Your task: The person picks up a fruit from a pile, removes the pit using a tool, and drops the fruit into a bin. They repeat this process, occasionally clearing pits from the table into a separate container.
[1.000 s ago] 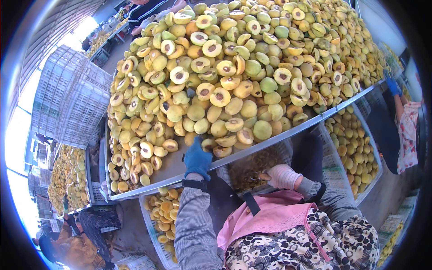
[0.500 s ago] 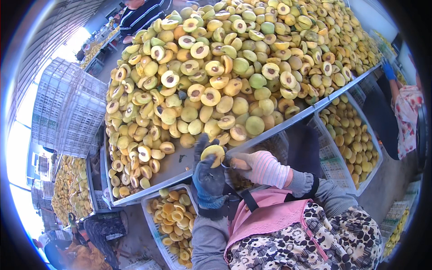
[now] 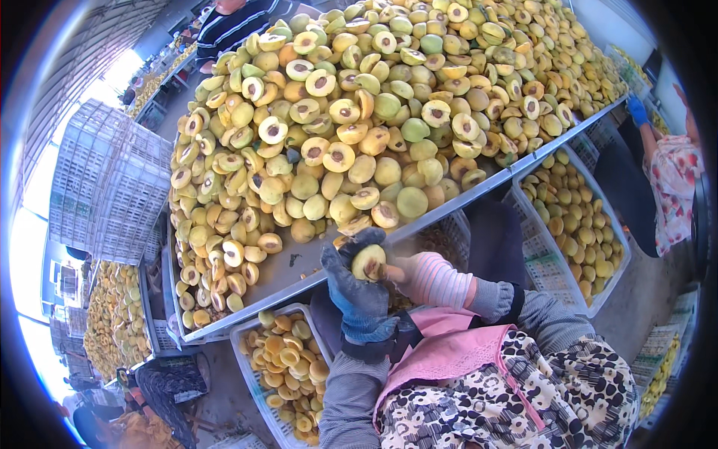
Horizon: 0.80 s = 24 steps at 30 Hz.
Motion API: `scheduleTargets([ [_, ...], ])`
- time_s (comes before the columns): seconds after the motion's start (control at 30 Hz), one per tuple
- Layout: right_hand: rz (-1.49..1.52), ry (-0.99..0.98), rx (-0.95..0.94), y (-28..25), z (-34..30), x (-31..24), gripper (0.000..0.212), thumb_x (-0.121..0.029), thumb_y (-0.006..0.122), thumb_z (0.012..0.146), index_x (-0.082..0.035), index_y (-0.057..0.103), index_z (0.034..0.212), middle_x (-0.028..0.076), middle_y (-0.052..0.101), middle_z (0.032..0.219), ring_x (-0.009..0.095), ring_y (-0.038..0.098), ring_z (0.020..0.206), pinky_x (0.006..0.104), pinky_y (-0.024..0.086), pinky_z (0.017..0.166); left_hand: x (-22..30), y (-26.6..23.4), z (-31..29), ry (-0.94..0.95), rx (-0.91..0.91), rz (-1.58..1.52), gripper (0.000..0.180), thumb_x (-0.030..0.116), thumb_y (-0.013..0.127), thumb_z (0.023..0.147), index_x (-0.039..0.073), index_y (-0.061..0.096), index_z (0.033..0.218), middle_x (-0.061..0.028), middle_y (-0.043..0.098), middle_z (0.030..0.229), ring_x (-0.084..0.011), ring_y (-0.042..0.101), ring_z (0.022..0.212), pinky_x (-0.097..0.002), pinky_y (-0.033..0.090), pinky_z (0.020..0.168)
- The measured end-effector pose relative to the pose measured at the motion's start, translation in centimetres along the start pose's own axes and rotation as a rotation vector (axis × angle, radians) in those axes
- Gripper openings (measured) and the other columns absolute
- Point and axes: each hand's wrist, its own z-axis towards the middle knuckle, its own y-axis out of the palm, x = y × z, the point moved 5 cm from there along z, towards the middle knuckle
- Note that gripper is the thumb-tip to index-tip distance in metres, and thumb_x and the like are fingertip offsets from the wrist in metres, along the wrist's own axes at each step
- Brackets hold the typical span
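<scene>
My left hand [image 3: 357, 295], in a dark blue-grey glove, is closed around a yellow peach half [image 3: 367, 262]. Its pale cut face and brown centre are turned towards my other hand. A pink-and-white striped glove covers my right hand [image 3: 437, 280], closed on a small pitting tool [image 3: 391, 274] whose brown handle part shows. The tool's tip meets the cut face; the metal loop is hidden now. Just beyond both hands, a big heap of peach halves [image 3: 363, 169], many with brown centres showing, lies on a metal-edged table [image 3: 299, 288].
Crates of peach halves stand below the table edge, one at left [image 3: 241, 349] and another at right [image 3: 622, 280]. Stacked white crates [image 3: 108, 179] rise at far left. Co-workers are around: a striped shirt [image 3: 238, 30] behind the heap, a blue glove [image 3: 637, 111] at right.
The peach half has tilted, so its cut face now shows. My right hand has brought the tool against it, and the loop seen earlier is hidden. The view has shifted slightly.
</scene>
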Motion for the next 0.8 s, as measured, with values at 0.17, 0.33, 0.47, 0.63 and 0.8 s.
scheduleTargets([
  [0.17, -0.018, -0.031, 0.006, 0.3, -1.6, 0.7, 0.026, -0.028, 0.057, 0.092, -0.008, 0.062, 0.108, 0.012, 0.068, 0.076, 0.034, 0.066, 0.071, 0.0420, 0.051, 0.063, -0.6, -0.1, -1.0, 0.282, 0.003, 0.325, 0.055, 0.020, 0.062, 0.095, -0.003, 0.036, 0.137, -0.0176, 0.062, 0.106, -0.0233, 0.065, 0.084, -0.0380, 0.058, 0.073],
  [0.33, 1.242, 0.207, -0.689, 1.1, -4.1, -0.8, 0.014, -0.014, 0.069, 0.085, -0.005, 0.070, 0.095, -0.001, 0.065, 0.073, 0.009, 0.059, 0.072, 0.0260, 0.048, 0.066, 1.0, 0.9, -0.7, -0.584, -0.082, -0.608, 0.068, 0.060, 0.040, 0.097, -0.004, 0.062, 0.086, -0.0175, 0.065, 0.076, -0.0268, 0.061, 0.062, -0.0376, 0.055, 0.065],
  [0.47, 0.550, -0.044, -0.404, 1.4, -3.2, 4.7, 0.023, -0.022, 0.063, 0.086, -0.002, 0.071, 0.095, 0.013, 0.070, 0.078, 0.019, 0.064, 0.069, 0.0342, 0.052, 0.067, 0.6, -11.6, -1.7, -0.498, 0.290, -0.093, 0.051, 0.045, 0.052, 0.097, -0.002, 0.067, 0.083, -0.0112, 0.068, 0.075, -0.0216, 0.065, 0.066, -0.0328, 0.053, 0.065],
  [0.63, -0.104, 0.281, -0.309, 2.8, -2.2, 11.0, 0.025, -0.026, 0.059, 0.081, -0.008, 0.071, 0.094, 0.020, 0.069, 0.082, 0.036, 0.068, 0.082, 0.0453, 0.053, 0.072, 4.2, -18.2, -2.7, -0.074, 0.002, 1.453, 0.034, 0.035, 0.075, 0.080, 0.003, 0.070, 0.092, -0.0137, 0.069, 0.092, -0.0309, 0.064, 0.087, -0.0416, 0.050, 0.077],
  [0.8, -0.086, 0.170, -0.249, 4.4, -1.4, 9.3, 0.025, -0.026, 0.054, 0.084, -0.009, 0.070, 0.093, 0.021, 0.068, 0.081, 0.040, 0.066, 0.079, 0.0478, 0.052, 0.073, -5.5, -13.3, 7.2, 0.086, 0.013, 1.224, 0.063, 0.042, 0.078, 0.074, 0.001, 0.058, 0.117, -0.0172, 0.068, 0.105, -0.0380, 0.063, 0.101, -0.0452, 0.048, 0.089],
])
